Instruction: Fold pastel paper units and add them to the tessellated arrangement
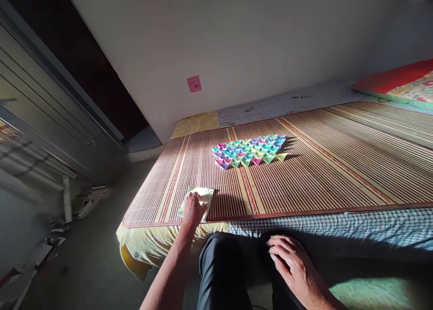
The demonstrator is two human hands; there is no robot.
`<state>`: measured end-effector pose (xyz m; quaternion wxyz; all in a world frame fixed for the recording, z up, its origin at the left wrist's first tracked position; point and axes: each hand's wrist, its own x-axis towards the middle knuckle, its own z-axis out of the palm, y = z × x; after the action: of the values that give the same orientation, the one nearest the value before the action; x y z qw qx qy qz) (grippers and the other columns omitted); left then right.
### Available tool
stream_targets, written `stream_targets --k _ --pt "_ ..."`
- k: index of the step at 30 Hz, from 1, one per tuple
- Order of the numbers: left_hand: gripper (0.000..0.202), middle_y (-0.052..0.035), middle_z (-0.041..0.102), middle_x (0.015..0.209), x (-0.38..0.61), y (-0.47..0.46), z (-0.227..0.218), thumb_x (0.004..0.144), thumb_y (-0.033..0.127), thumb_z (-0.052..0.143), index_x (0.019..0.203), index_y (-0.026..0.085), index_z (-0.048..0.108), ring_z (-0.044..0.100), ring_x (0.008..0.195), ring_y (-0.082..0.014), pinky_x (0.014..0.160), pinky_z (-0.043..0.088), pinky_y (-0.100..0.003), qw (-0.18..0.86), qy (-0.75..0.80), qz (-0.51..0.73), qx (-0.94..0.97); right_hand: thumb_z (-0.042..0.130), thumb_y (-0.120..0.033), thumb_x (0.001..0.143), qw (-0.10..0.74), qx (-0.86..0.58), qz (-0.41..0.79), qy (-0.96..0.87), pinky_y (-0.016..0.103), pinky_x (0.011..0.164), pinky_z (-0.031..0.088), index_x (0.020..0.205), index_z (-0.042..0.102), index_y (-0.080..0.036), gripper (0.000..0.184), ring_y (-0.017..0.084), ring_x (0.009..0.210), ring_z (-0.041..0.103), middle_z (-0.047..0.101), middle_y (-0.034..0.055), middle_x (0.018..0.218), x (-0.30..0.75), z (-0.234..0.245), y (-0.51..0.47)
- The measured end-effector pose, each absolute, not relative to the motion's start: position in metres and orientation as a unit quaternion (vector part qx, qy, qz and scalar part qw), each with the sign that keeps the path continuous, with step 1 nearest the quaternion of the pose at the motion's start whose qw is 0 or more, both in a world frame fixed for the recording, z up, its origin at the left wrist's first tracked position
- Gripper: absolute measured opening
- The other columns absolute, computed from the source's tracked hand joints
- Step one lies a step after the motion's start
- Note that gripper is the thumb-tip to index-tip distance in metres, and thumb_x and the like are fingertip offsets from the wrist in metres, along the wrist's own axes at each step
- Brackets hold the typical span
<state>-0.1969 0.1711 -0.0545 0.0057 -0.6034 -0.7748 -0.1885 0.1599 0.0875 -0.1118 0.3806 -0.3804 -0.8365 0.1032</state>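
In the head view, your left hand (194,206) is at the paper (206,193), a pale green-and-white sheet lying on the mat (321,174) near the bed's front edge. The sheet sits directly under and around that hand, showing past the fingers ahead and to both sides, its near part just inside the mat's border. It looks roughly square, so you have no clear long axis to line up with; it lies slightly turned to the edge. Your right hand (292,260) is well apart from it, resting around your right knee, below the bed's edge, so the left is plainly nearer.

The folded pieces (250,151) stand in close rows ahead and to the right of your left hand, with bare mat between them and the paper. Their group runs longest from left to right.

Your left grip reaches down onto the sheet, but you cannot tell whether it pinches the paper or only presses on it: the back of the hand hides the fingertips and the sheet's middle. Your right grip is loose, fingers a little apart, with nothing visible in it; its palm is hidden. Both forearms are cut off at the bottom, and pieces in the back rows overlap too much to count.
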Motion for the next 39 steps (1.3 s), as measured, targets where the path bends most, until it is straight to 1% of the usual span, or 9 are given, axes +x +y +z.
stream_targets --k 3,9,15,19,23,26,30,34,39 --pt "0.01 -0.0081 0.065 0.095 -0.208 0.175 -0.058 0.082 0.011 0.07 0.089 0.014 0.064 0.064 0.091 -0.0234 0.086 0.052 -0.04 0.002 -0.777 -0.179 -0.603 0.052 -0.014 0.099 0.378 -0.382 0.109 -0.837 0.045 0.096 0.057 0.105 0.064 -0.025 0.017 0.025 0.107 0.069 0.072 0.0053 0.107 0.162 -0.112 0.086" --pt "0.016 -0.0037 0.067 0.097 -0.221 0.177 -0.065 0.095 0.03 0.067 0.095 0.014 0.066 0.065 0.088 -0.0188 0.082 0.055 -0.039 -0.007 -0.775 -0.176 -0.607 0.053 -0.013 0.098 0.377 -0.371 0.108 -0.842 0.047 0.098 0.056 0.101 0.063 -0.025 0.017 0.026 0.107 0.069 0.073 0.0051 0.105 0.164 -0.11 0.087" --pt "0.016 -0.0055 0.065 0.093 -0.221 0.17 -0.066 0.087 0.004 0.056 0.081 0.017 0.062 0.063 0.089 -0.0215 0.077 0.051 -0.035 -0.021 -0.745 -0.216 -0.631 0.052 -0.012 0.099 0.379 -0.375 0.107 -0.839 0.046 0.097 0.056 0.098 0.064 -0.025 0.017 0.025 0.105 0.07 0.073 0.0048 0.103 0.161 -0.102 0.086" --pt "0.022 -0.0079 0.068 0.097 -0.224 0.163 -0.062 0.083 0.002 0.051 0.085 0.019 0.065 0.066 0.087 -0.0233 0.075 0.052 -0.036 -0.046 -0.723 -0.237 -0.647 0.052 -0.013 0.099 0.38 -0.378 0.104 -0.838 0.046 0.098 0.055 0.099 0.065 -0.025 0.017 0.025 0.105 0.07 0.073 0.0045 0.102 0.161 -0.099 0.086" --pt "0.014 -0.0101 0.072 0.101 -0.232 0.154 -0.047 0.091 0.018 0.056 0.094 0.018 0.07 0.07 0.093 -0.0253 0.083 0.056 -0.039 -0.091 -0.691 -0.234 -0.678 0.052 -0.013 0.099 0.376 -0.377 0.109 -0.839 0.046 0.098 0.054 0.099 0.064 -0.024 0.017 0.025 0.106 0.069 0.073 0.0045 0.103 0.162 -0.1 0.085" --pt "0.028 -0.0117 0.075 0.104 -0.236 0.149 -0.033 0.095 0.041 0.058 0.1 0.018 0.072 0.073 0.096 -0.0278 0.087 0.057 -0.041 -0.127 -0.672 -0.218 -0.697 0.052 -0.013 0.099 0.374 -0.375 0.113 -0.841 0.046 0.098 0.054 0.099 0.065 -0.024 0.016 0.025 0.107 0.069 0.073 0.0047 0.104 0.163 -0.101 0.086" --pt "0.041 -0.0117 0.075 0.111 -0.235 0.146 -0.021 0.084 0.05 0.072 0.11 0.019 0.069 0.072 0.103 -0.0306 0.093 0.056 -0.044 -0.152 -0.654 -0.193 -0.715 0.052 -0.013 0.098 0.373 -0.379 0.111 -0.84 0.046 0.099 0.054 0.098 0.065 -0.024 0.017 0.025 0.107 0.069 0.074 0.0049 0.104 0.163 -0.103 0.086" --pt "0.061 -0.013 0.071 0.121 -0.232 0.145 -0.018 0.066 0.04 0.088 0.118 0.021 0.064 0.069 0.11 -0.0329 0.095 0.056 -0.045 -0.158 -0.64 -0.176 -0.731 0.052 -0.014 0.098 0.372 -0.383 0.11 -0.838 0.046 0.099 0.054 0.099 0.066 -0.024 0.018 0.025 0.106 0.069 0.075 0.0051 0.104 0.163 -0.102 0.085" --pt "0.059 -0.0113 0.07 0.118 -0.237 0.143 -0.017 0.066 0.032 0.088 0.118 0.023 0.064 0.069 0.106 -0.0307 0.094 0.056 -0.044 -0.171 -0.626 -0.165 -0.742 0.054 -0.015 0.097 0.376 -0.39 0.112 -0.833 0.045 0.099 0.055 0.097 0.068 -0.025 0.018 0.025 0.105 0.07 0.075 0.0048 0.103 0.162 -0.101 0.086"
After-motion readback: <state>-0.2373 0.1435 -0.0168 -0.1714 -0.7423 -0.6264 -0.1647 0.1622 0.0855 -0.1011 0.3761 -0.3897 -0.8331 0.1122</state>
